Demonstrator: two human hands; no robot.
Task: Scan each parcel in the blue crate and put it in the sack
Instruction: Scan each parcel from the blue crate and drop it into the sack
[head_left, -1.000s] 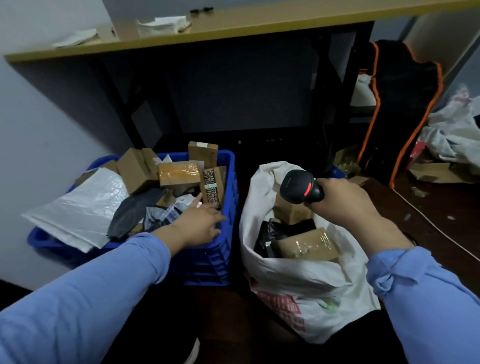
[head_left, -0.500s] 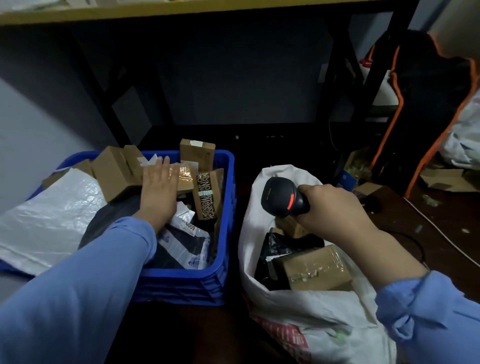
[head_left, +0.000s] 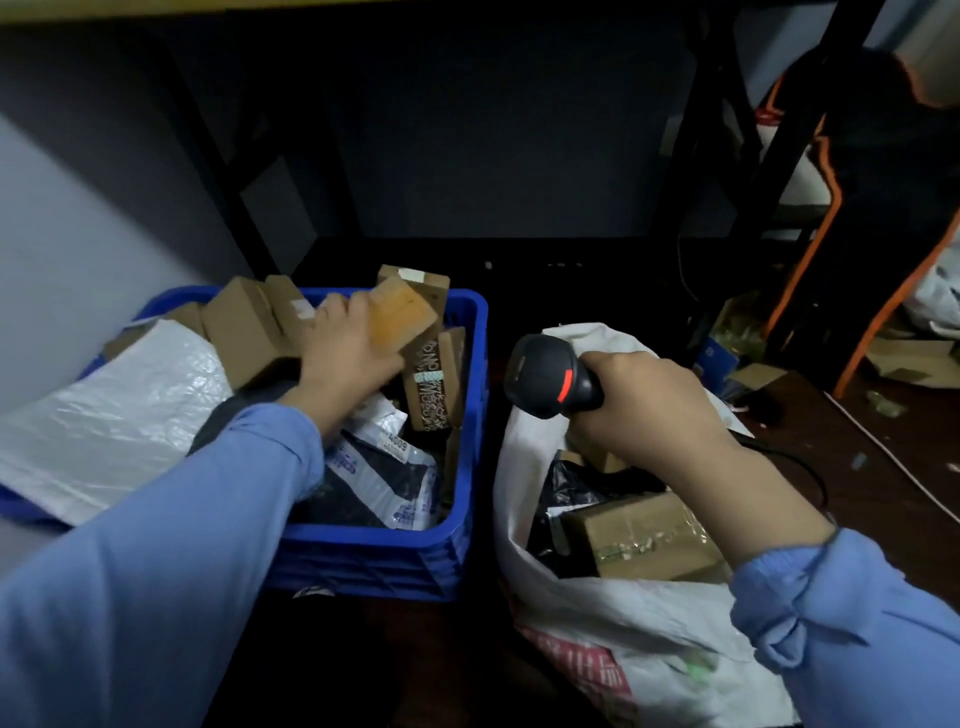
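crate (head_left: 384, 540) blue | parcel (head_left: 402, 319) I grip, glossy orange-tan | far-right box (head_left: 434, 384) brown, black-and-white lettered band | left bag (head_left: 104, 415) shiny white | scanner (head_left: 545, 374) black, red strip | sack (head_left: 613, 618) white, red print near | my sleeves (head_left: 156, 571) pale blue

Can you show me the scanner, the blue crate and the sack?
scanner (head_left: 537, 366): head view, its black head.
blue crate (head_left: 374, 538): head view, its front rim.
sack (head_left: 623, 618): head view, its white front side.

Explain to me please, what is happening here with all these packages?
A person is sorting parcels. The left hand grips a brown taped parcel in the blue crate, among other parcels. The right hand holds a black scanner above the white sack, which already contains a taped box. The gripped parcel is not yet in front of the scanner.
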